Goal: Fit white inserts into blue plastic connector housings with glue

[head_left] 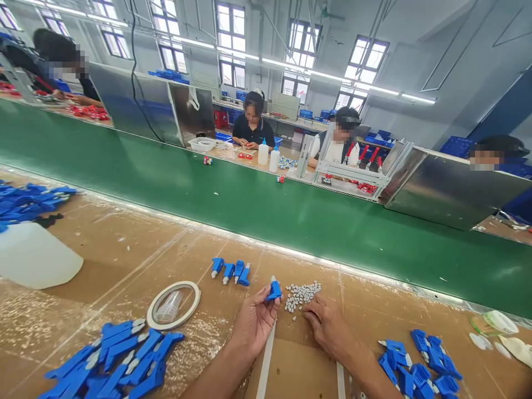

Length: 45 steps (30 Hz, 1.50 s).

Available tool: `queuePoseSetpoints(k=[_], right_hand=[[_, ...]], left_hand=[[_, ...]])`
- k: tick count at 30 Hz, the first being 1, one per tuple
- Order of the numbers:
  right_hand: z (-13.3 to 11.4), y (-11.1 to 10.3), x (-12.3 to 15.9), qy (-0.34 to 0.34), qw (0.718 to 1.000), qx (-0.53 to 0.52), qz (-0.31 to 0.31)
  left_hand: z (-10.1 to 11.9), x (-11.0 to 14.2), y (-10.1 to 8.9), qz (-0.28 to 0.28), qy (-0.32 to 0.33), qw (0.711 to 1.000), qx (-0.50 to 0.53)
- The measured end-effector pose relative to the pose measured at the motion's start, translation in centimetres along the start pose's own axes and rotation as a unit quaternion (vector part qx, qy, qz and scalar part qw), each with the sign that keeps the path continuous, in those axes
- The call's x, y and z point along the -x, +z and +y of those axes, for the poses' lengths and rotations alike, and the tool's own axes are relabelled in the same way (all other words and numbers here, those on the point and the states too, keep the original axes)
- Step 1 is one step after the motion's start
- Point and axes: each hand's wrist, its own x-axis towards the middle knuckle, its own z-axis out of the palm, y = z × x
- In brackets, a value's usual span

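My left hand (254, 321) pinches a small blue plastic connector (274, 290) between thumb and fingers, holding it just above the brown tabletop. My right hand (328, 324) rests palm down beside a little heap of tiny white pieces (300, 295), fingertips curled at its edge; whether it grips one I cannot make out. Several finished-looking blue connectors (230, 271) lie in a short row a little beyond my left hand.
A pile of blue parts (116, 360) lies at the near left, another (419, 366) at the near right. A tape roll (173, 305) and a white bottle (35, 257) lie to the left. A green conveyor belt (291, 216) runs across; other people work beyond it.
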Motion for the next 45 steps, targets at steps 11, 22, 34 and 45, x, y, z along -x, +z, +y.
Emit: queuePoseSetpoints(k=[11, 22, 34, 45], right_hand=[[-2.3, -0.4, -1.1, -0.031, 0.994, 0.028, -0.100], [-2.1, -2.7, 1.5, 0.080, 0.967, -0.209, -0.124], [-0.6, -0.2, 6.1, 0.192, 0.739, -0.646, 0.005], [0.1, 0.7, 6.7, 0.201, 0.714, -0.671, -0.012]], left_hand=[[-0.3, -0.3, -0.2, -0.028, 0.019, 0.999, -0.005], [-1.9, 0.4, -0.9, -0.215, -0.012, 0.970, -0.115], [-5.6, 0.0, -4.1, -0.267, -0.108, 0.923, -0.256], [-5.6, 0.2, -4.6, -0.244, -0.134, 0.918, -0.284]])
